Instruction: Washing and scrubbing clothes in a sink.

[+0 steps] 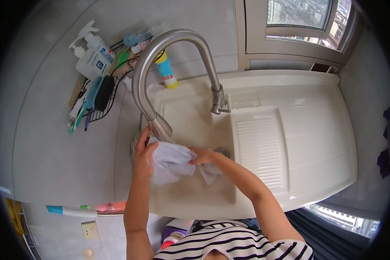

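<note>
A wet white cloth (172, 159) is stretched between my two hands over the basin of a cream laundry sink (188, 201). My left hand (144, 157) grips the cloth's left edge, close beneath the spout head of a brushed-metal gooseneck faucet (161, 128). The cloth's right corner is pinched in the fingers of my right hand (201, 156). Another piece of light cloth (209, 172) hangs below my right hand; whether it belongs to the same item I cannot tell. A metal drain fitting (222, 152) shows beside my right wrist.
A ribbed washboard (260, 152) is moulded into the sink's right side. On the left wall, a black wire rack (105, 110) holds brushes and pump bottles. A blue and yellow cleaner container (166, 71) stands behind the faucet. A window (299, 39) is at the upper right.
</note>
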A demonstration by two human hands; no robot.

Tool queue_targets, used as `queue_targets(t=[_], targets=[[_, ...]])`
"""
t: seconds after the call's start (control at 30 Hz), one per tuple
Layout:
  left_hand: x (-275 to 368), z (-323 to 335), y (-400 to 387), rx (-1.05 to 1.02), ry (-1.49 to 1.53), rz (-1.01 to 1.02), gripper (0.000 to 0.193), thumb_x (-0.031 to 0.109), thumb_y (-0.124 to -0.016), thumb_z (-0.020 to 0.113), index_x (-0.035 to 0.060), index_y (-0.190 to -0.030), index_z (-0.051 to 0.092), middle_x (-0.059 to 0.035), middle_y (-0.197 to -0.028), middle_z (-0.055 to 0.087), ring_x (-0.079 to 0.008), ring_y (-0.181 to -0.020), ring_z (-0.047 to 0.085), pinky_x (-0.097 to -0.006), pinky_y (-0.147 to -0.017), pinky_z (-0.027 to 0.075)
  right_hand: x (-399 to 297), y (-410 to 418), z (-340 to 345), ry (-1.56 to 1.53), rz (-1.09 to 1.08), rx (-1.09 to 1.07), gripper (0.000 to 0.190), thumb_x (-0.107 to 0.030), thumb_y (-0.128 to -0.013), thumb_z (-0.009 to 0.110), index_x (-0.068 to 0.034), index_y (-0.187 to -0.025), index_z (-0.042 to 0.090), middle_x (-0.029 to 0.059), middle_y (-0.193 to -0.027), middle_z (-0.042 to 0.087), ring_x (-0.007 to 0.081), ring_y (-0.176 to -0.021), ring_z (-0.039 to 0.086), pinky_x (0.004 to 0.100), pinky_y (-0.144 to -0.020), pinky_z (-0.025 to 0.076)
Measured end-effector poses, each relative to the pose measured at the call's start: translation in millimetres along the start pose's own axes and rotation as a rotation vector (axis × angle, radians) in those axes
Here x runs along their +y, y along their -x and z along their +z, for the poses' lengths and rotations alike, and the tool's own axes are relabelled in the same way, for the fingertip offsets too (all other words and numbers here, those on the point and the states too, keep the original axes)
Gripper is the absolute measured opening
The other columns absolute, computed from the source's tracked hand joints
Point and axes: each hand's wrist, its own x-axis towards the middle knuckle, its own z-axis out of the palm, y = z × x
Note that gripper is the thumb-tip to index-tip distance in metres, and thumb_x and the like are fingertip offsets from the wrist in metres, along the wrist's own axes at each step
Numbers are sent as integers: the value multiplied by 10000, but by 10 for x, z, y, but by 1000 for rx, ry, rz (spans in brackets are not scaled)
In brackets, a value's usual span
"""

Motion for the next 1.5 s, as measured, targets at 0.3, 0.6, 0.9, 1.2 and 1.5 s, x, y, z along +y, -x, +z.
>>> queue_targets(t=[0.3,0.6,0.9,1.2,1.5], targets=[[383,64,508,241,183,452,296,6,-707,499,25,-1003,500,-15,-877,459,-86,-793,413,-195,-741,321,425,-303,269,-71,-36,203,494,-294,-654,656,-31,-1055,538,184,-1033,559,289,-982,522,345,-864,385],[-827,-403,419,148,332,-238,317,148,-779,499,86,-1089,466,-21,-1013,452,-134,-931,438,-292,-819,363,-1043,-140,-424,-478,105,226,417,-131,-636,579,26,-1019,524,97,-890,572,164,-800,540,281,-691,434],[-1832,-341,-247,24,981,-550,393,350,-830,428,101,-1132,462,-64,-1109,480,-230,-1029,472,-414,-861,395,-945,-139,25,-832,-39,60,458,-170,-653,585,13,-1058,475,98,-938,559,187,-800,553,285,-718,440],[-1716,-231,-450,197,778,-531,448,358,-856,338,41,-1148,463,-110,-1112,529,-263,-1069,480,-424,-925,372,-461,19,-646,-900,24,423,429,-145,-764,496,-109,-1183,412,109,-1090,480,204,-929,517,337,-752,451],[-1405,-232,-358,-71,645,-280,495,412,-845,313,52,-1161,437,-96,-1096,529,-244,-1010,512,-379,-889,395,-877,138,227,87,-355,932,648,-283,-617,704,-68,-1163,428,203,-1161,403,424,-1142,258,498,-912,296]])
